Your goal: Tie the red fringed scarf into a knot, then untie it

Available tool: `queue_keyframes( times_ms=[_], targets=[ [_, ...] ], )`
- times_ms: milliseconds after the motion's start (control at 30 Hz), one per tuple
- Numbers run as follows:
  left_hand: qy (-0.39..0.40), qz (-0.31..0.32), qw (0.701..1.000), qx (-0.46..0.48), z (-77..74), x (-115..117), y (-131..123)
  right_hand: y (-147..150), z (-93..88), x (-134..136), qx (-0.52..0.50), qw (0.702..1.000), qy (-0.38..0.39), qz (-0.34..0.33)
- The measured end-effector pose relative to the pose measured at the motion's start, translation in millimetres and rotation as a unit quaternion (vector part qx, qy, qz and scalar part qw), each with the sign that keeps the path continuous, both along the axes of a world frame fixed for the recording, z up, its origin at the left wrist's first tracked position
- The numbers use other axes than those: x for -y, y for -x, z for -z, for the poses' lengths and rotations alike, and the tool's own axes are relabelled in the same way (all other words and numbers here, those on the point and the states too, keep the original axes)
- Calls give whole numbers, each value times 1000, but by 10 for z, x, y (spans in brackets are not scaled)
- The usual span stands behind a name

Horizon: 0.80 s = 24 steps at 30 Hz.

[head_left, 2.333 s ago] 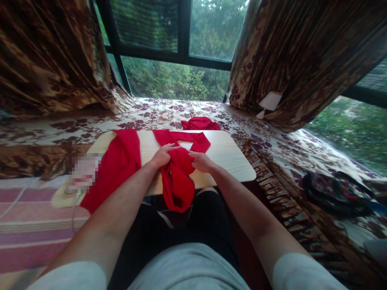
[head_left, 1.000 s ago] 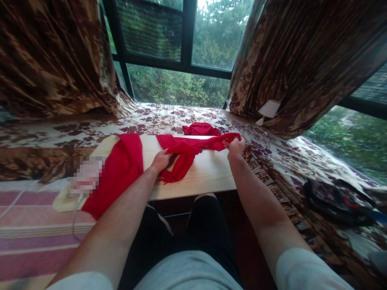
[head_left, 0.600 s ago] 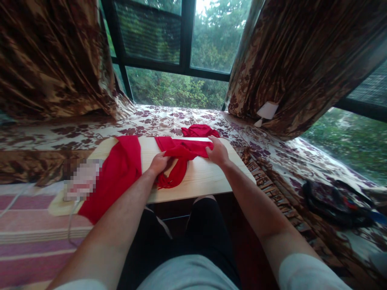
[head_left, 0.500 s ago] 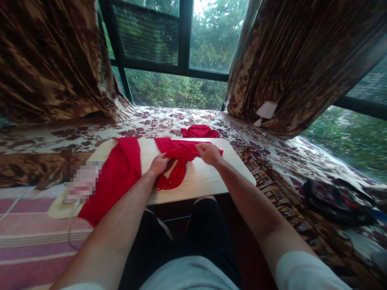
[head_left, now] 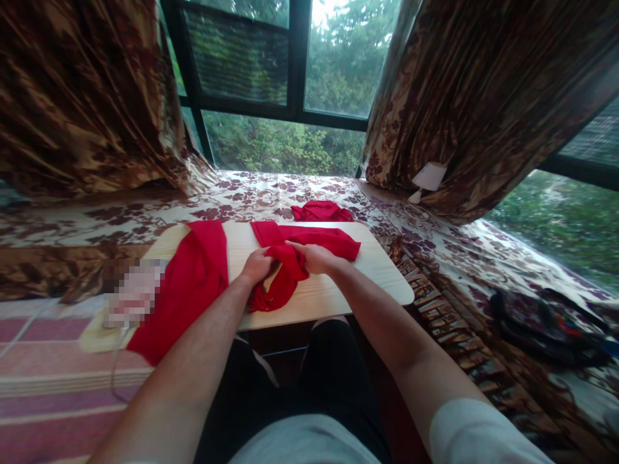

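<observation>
On a pale wooden tabletop (head_left: 242, 238), my left hand (head_left: 258, 265) pinches a bunched length of red cloth (head_left: 283, 287) by its upper edge. Opposite it, my right hand (head_left: 314, 258) has its fingers closed on the same length, thumb side towards the left hand. That piece curves down between the hands, and its lower end looks stringy near the table's front edge. Behind the hands lies a flatter strip of red cloth (head_left: 333, 240); whether it joins the held piece is hidden. To the left, a broad red cloth (head_left: 188, 290) is spread slantwise and hangs over the front edge.
A blurred-out whitish object (head_left: 133, 296) with a cable lies at the table's left end. More red fabric (head_left: 322, 210) is heaped beyond the far edge, on a floral cover. A small white lamp (head_left: 429, 176) stands at back right, and a dark bag (head_left: 541, 328) lies at far right.
My right hand has let go of the flat strip's right part and moved left and nearer, onto the bunched red cloth by my left hand. The strip now lies on the table.
</observation>
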State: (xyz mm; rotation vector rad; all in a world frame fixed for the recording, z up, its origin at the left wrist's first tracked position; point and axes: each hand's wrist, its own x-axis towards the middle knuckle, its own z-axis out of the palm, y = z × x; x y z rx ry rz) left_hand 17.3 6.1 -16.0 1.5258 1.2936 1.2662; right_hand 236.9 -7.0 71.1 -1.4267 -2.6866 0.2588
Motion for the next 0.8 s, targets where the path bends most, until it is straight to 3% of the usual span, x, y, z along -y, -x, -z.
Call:
queue_keyframes(
  times_ms=[200, 267, 500, 700, 800],
  targets=[
    [21, -3, 1000, 15, -58, 47, -23, 68, -83, 18, 75, 997, -3, -32],
    [20, -6, 1000, 8, -70, 56, -25, 71, -87, 32, 86, 996, -18, -14],
    [13, -18, 998, 61, -82, 54, -28, -123, -27, 51, -22, 984, -94, 149],
    [16, -13, 987, 157, -116, 72, -76, -436, 9, -32, -133, 939, -140, 284],
    [22, -34, 986, 162, -128, 76, -84, -609, 19, -106, -222, 901, -149, 341]
  ],
)
